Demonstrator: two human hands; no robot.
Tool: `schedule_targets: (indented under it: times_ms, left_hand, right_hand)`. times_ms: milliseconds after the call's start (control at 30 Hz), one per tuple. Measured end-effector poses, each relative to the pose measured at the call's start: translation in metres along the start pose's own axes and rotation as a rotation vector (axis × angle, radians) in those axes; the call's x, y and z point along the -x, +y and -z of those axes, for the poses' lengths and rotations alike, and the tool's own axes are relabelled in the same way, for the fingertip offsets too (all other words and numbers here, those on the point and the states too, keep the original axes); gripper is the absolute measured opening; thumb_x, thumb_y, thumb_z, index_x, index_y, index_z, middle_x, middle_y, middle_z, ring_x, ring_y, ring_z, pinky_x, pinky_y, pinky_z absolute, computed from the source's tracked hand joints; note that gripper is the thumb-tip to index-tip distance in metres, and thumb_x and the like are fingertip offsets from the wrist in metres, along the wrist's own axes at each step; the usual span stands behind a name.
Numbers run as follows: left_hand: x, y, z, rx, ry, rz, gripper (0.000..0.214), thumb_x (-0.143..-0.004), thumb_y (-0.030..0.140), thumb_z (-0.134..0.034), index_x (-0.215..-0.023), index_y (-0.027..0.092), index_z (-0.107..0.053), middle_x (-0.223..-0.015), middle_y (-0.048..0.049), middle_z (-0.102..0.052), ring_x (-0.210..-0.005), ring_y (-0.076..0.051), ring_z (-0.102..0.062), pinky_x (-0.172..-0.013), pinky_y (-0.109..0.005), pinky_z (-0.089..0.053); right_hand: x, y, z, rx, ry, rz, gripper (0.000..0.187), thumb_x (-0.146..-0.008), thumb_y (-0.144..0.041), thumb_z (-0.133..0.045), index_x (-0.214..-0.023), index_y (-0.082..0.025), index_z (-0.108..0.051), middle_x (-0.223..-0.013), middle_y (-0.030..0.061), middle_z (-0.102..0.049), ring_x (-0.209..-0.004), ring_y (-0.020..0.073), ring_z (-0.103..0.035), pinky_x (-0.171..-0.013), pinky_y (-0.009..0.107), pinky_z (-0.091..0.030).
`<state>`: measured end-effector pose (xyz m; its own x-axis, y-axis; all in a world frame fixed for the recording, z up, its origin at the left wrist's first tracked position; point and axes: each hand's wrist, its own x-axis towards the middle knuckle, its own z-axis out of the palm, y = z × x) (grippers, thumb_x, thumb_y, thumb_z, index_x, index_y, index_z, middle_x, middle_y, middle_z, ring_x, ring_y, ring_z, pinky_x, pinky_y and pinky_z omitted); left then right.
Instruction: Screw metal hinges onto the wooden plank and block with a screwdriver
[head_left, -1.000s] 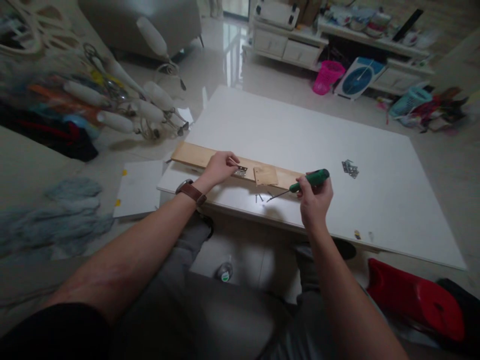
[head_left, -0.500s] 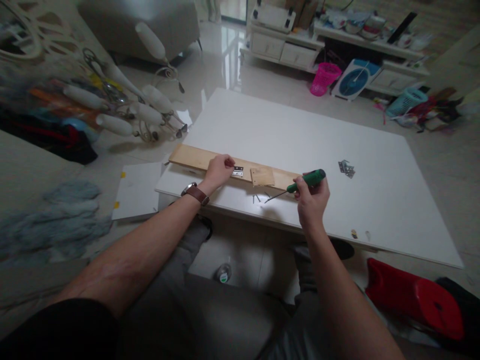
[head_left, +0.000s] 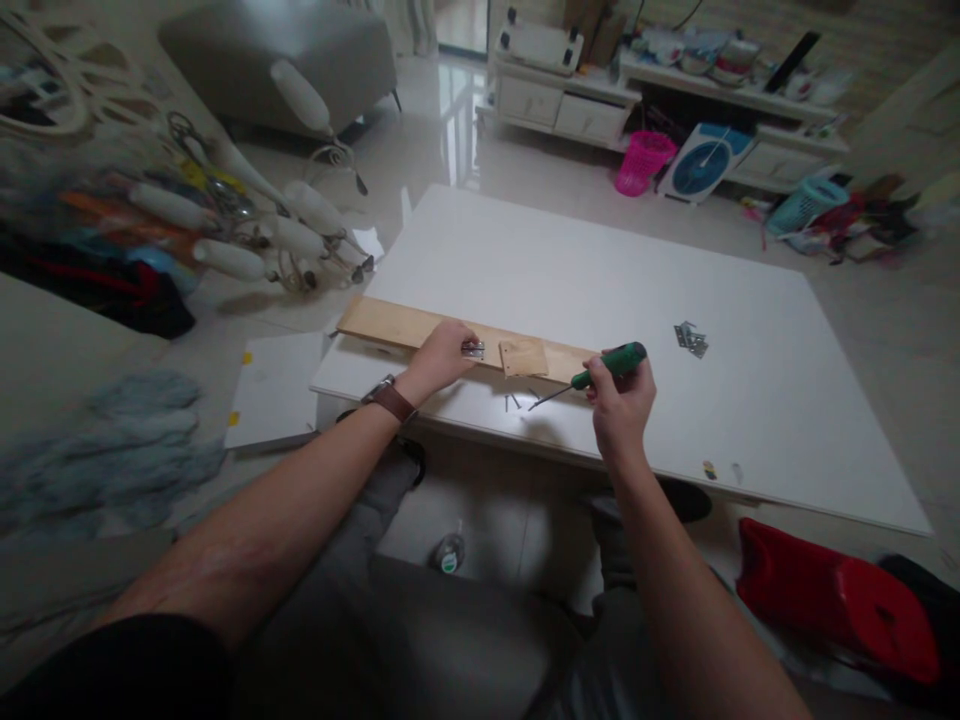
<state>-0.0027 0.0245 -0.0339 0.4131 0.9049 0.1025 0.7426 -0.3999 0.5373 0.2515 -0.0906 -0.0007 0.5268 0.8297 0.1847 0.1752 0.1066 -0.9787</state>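
A long wooden board (head_left: 390,321) lies along the near edge of the white panel (head_left: 585,260). On the board is a metal hinge (head_left: 474,350), partly hidden by the fingers of my left hand (head_left: 442,355), which are closed on its left end. A small square wood piece (head_left: 525,358) sits on the board to the right of the hinge. My right hand (head_left: 624,395) is wrapped round the green handle of a screwdriver (head_left: 611,367). Its shaft points down and left, with the tip near several loose screws (head_left: 512,403) on the panel.
A pile of metal hinges (head_left: 691,339) lies on the panel's right side. A small yellow and dark piece (head_left: 709,469) is at the near edge. On the floor are a red plastic seat (head_left: 840,600), a clear jar (head_left: 448,552) and a white box (head_left: 274,390).
My left hand has shifted slightly right and down, and its fingers now cover more of the hinge. My right hand and the screwdriver have barely moved.
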Motion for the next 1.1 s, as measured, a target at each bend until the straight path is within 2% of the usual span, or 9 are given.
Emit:
schedule_targets:
  times_ms: [167,400,1100]
  left_hand:
    - [0.002,-0.004,-0.005,-0.063,-0.028,-0.042,0.032,-0.077,0.001,-0.064,-0.1,0.013,-0.083,-0.098,-0.0128,-0.078,-0.095,-0.025,-0.069,-0.091,-0.038,-0.055]
    - [0.005,-0.003,-0.008,-0.041,-0.023,-0.039,0.034,-0.083,0.001,-0.059,-0.1,0.017,-0.083,-0.103,-0.0131,-0.078,-0.101,-0.025,-0.069,-0.097,-0.038,-0.054]
    - [0.009,0.008,-0.001,-0.1,-0.046,0.05,0.028,-0.09,0.009,-0.058,-0.101,0.018,-0.083,-0.107,-0.0127,-0.08,-0.106,-0.025,-0.07,-0.099,-0.038,-0.055]
  right_hand:
    - [0.0,0.002,0.001,0.002,-0.008,0.008,0.036,-0.082,-0.05,-0.082,-0.097,-0.024,-0.062,-0.086,-0.0006,-0.068,-0.071,0.014,-0.065,-0.051,0.025,-0.05]
    - [0.0,0.003,0.001,0.003,-0.018,0.013,0.036,-0.083,-0.05,-0.081,-0.096,-0.024,-0.061,-0.087,-0.001,-0.067,-0.07,0.0131,-0.063,-0.051,0.024,-0.049]
    - [0.0,0.005,0.001,0.018,-0.013,0.031,0.035,-0.083,-0.05,-0.081,-0.097,-0.025,-0.061,-0.089,-0.0007,-0.067,-0.07,0.0135,-0.062,-0.053,0.025,-0.052]
